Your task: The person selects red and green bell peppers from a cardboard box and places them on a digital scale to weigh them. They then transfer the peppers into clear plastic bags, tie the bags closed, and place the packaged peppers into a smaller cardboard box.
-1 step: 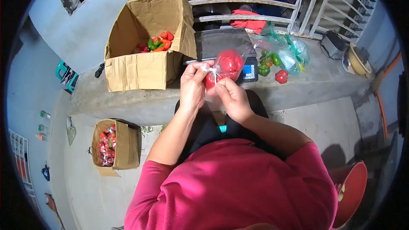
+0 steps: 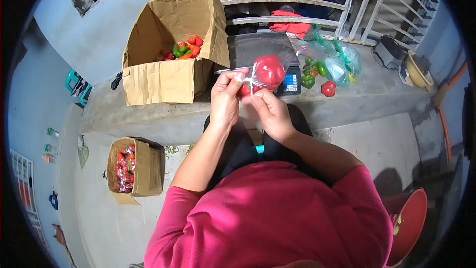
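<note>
In front of me, above my knees, hangs a clear plastic bag of red bell peppers (image 2: 269,71). A thin white tie (image 2: 251,82) goes around its gathered neck. My left hand (image 2: 226,98) is closed, thumb and fingers pinching the neck and the tie's left side. My right hand (image 2: 272,115) is closed too, its fingertips pinched just below the neck where the tie's lower end runs down. Part of the bag is hidden behind the fingers. Behind the bag, a digital scale (image 2: 290,80) with a dark platform stands on the concrete ledge.
A large cardboard box (image 2: 158,85) with red and green peppers stands on the ledge at left. A smaller box (image 2: 149,168) of bagged peppers is on the floor. Right of the scale lie green peppers (image 2: 308,81), a red pepper (image 2: 328,89) and plastic bags (image 2: 337,69). A red bucket (image 2: 414,218) stands lower right.
The bag has shifted very slightly upward, and the white tie at its neck shows in a different position. Both hands stay in nearly the same place, still pinching.
</note>
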### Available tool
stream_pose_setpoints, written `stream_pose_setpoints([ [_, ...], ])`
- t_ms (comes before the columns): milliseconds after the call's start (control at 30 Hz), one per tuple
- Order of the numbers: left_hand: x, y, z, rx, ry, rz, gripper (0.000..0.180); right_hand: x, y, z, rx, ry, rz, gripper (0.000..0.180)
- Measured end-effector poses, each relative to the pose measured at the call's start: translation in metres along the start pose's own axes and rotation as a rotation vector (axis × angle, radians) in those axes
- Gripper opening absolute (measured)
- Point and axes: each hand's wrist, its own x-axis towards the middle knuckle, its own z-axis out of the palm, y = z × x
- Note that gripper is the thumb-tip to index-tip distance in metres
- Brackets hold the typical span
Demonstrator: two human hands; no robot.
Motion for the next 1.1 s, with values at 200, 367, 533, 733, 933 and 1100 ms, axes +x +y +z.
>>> stream_pose_setpoints([
  [200, 0.001, -0.004, -0.028, -0.235, -0.030, -0.212, 0.009, 0.007, 0.017, -0.003, -0.147, 0.054, -0.207, 0.010],
  [367, -0.005, 0.005, -0.014, -0.527, -0.322, -0.156, 0.009, 0.008, 0.005, -0.007, -0.430, 0.046, -0.528, 0.029],
  [533, -0.004, -0.003, -0.037, -0.594, -0.440, -0.247, 0.012, -0.004, 0.013, 0.008, 0.152, -0.025, -0.264, 0.045],
  [733, -0.012, 0.026, -0.055, -0.199, -0.534, -0.324, 0.012, 0.011, 0.003, -0.022, -0.180, -0.322, -0.370, 0.022],
  [933, -0.015, 0.034, -0.053, 0.424, -0.614, -0.277, 0.007, 0.016, 0.012, -0.032, -0.160, -0.544, -0.216, 0.010],
  [1100, -0.030, 0.014, -0.056, 0.637, -0.428, -0.242, 0.005, 0.010, 0.019, -0.031, -0.041, -0.536, 0.207, 0.018],
])
